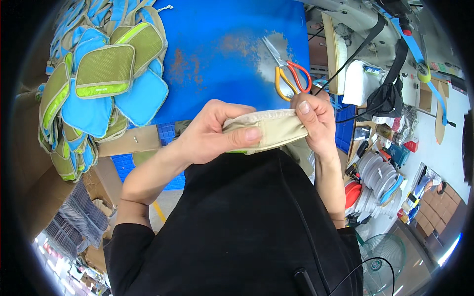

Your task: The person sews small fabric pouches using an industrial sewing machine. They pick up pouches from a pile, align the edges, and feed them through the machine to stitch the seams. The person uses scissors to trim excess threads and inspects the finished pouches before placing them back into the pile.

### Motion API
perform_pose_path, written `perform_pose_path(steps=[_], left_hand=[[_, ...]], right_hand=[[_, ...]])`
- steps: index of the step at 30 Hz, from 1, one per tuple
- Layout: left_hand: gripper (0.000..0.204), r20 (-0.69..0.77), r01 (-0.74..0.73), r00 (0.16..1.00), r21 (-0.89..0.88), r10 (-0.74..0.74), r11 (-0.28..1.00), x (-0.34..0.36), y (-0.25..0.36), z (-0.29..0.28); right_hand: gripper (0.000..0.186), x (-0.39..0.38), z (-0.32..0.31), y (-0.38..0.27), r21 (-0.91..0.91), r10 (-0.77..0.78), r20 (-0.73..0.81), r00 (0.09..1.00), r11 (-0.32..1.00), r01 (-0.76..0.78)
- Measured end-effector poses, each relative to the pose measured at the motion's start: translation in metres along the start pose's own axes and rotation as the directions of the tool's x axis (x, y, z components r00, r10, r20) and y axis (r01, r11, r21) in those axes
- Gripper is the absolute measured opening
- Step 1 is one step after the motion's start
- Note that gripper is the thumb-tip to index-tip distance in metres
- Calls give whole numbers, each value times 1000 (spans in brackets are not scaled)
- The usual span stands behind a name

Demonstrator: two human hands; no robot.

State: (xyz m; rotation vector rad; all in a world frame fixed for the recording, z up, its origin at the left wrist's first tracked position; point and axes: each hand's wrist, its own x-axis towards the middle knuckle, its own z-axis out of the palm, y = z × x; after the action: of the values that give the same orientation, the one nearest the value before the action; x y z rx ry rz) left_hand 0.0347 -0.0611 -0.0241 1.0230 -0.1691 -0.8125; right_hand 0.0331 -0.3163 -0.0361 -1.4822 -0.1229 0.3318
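Both hands grip a small beige fabric pouch [279,134], held close in front of my black shirt. My left hand [212,133] has its thumb pressed on the pouch's near face, its fingers behind. On the opposite end, my right hand [316,121] pinches the pouch's edge between thumb and fingers. A strip of green shows along the lower edge beside my left thumb. Just beyond my right hand, scissors [289,69] with one red and one orange handle lie on the blue table [212,29], blades pointing away.
A heap of olive, green and light-blue pouches [104,71] hangs over the table's left side. Cardboard boxes [128,140] stand below it. To the right are a machine with a black cable [353,56], stacked white rolls [377,175] and a green fan [382,261].
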Motion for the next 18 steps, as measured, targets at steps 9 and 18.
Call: perform_pose_path(steps=[9,18], left_hand=[[42,-121,-208,977,-378,174,902,-4,-9,-12],[47,-270,-270,955,-618,123,738,3,6,-23]], right_hand=[[36,-3,-19,16,187,-18,-8,1000,982,19],[46,0,-5,15,374,150,-170,974,924,-77]])
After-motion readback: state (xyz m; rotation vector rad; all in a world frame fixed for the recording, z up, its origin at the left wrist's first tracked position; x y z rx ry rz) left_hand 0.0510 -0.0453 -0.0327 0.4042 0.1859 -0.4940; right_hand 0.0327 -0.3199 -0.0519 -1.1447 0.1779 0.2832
